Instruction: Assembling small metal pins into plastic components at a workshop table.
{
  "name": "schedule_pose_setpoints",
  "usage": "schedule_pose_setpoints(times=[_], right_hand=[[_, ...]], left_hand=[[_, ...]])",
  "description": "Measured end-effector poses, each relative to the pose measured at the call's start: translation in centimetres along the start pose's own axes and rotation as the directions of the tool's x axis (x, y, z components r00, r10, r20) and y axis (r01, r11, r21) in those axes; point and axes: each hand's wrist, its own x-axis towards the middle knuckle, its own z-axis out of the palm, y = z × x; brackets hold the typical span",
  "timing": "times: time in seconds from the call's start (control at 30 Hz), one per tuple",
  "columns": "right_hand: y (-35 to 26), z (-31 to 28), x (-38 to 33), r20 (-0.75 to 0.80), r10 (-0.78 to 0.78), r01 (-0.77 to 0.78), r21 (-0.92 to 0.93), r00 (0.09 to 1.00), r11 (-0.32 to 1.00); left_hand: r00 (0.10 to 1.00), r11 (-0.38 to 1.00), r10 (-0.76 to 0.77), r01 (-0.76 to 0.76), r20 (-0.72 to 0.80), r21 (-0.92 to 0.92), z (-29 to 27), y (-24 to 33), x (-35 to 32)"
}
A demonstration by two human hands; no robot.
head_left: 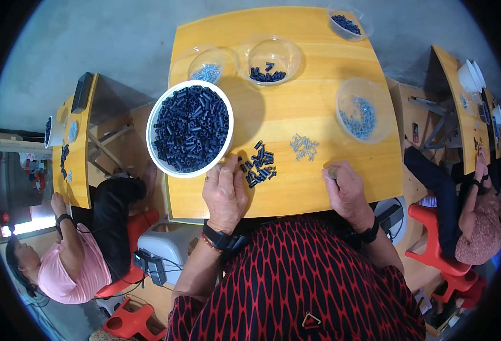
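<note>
My left hand [225,192] is closed beside a white tub [232,128] heaped with short black tubes [191,128]. A small black tube [239,160] shows at its fingertips, next to a loose pile of black tubes [258,165] on the wooden table [296,199]. My right hand [347,188] rests near the table's front edge, thumb and fingers pressed together. What they pinch, if anything, is too small to make out. Between the hands, a little farther off, lies a scatter of small silvery screw-like pieces [304,148].
A clear bowl [347,94] with silvery pieces stands at the right. At the back are clear bowls of silvery pieces [206,73], black tubes [268,74] and dark parts [346,24]. People sit at tables on my left [77,261] and right [480,233], on red stools.
</note>
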Motion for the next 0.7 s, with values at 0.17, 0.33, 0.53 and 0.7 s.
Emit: schedule_pose_setpoints(times=[0.17, 0.33, 0.53, 0.7], right_hand=[[0.0, -0.2, 0.0, 0.022, -0.022, 0.023, -0.035, 1.0, 0.999], [0.0, -0.1, 0.1, 0.003, -0.029, 0.029, -0.01, 1.0, 1.0], [0.1, -0.1, -0.2, -0.01, -0.013, 0.013, 0.031, 1.0, 0.999], [0.4, -0.4, -0.4, 0.002, 0.038, -0.038, 0.141, 0.999, 0.989]], left_hand=[[1.0, 0.989, 0.01, -0.013, 0.02, 0.147, 0.6, -0.2, 0.0], [0.999, 0.977, 0.03, -0.037, 0.038, 0.21, 0.9, -0.2, 0.3], [1.0, 0.991, -0.009, 0.007, 0.011, 0.133, 0.7, -0.2, 0.2], [0.996, 0.953, -0.069, 0.05, -0.052, -0.298, 0.1, -1.5, -0.9]])
